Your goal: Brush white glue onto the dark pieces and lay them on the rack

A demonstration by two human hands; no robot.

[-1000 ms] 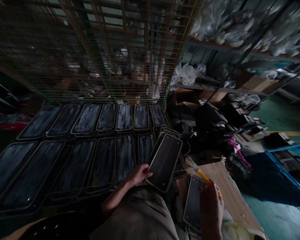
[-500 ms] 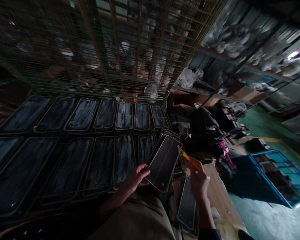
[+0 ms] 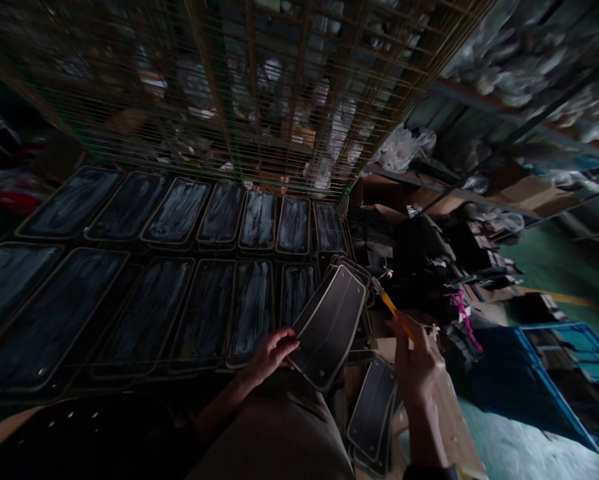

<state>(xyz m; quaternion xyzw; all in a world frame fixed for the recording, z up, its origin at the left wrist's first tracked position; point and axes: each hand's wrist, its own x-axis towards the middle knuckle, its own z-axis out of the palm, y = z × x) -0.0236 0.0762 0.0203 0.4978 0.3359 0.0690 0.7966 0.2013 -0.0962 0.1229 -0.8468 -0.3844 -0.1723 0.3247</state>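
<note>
A dark rectangular panel (image 3: 329,323) with a pale edge line and small corner holes is tilted in front of me. My left hand (image 3: 274,350) pinches its left edge between thumb and fingers. My right hand (image 3: 416,363) is closed round the orange handle of a brush (image 3: 394,308); the brush's pale tip points up and left, apart from the panel's right edge. Below, between my hands, lie more stacked dark panels (image 3: 372,407). Left of the held panel, rows of similar panels (image 3: 252,303) lie with whitish streaks across their faces.
A wire mesh cage (image 3: 229,100) rises behind the rows. Piled dark pieces (image 3: 419,247) and cardboard boxes (image 3: 526,193) fill the right side. A blue-framed crate (image 3: 519,373) stands on the green floor at right. Shelves hold clear plastic bags (image 3: 519,87).
The brush in my right hand has moved off the panel's upper right edge, out to the right. My left hand keeps its hold on the panel. The camera view has shifted a little.
</note>
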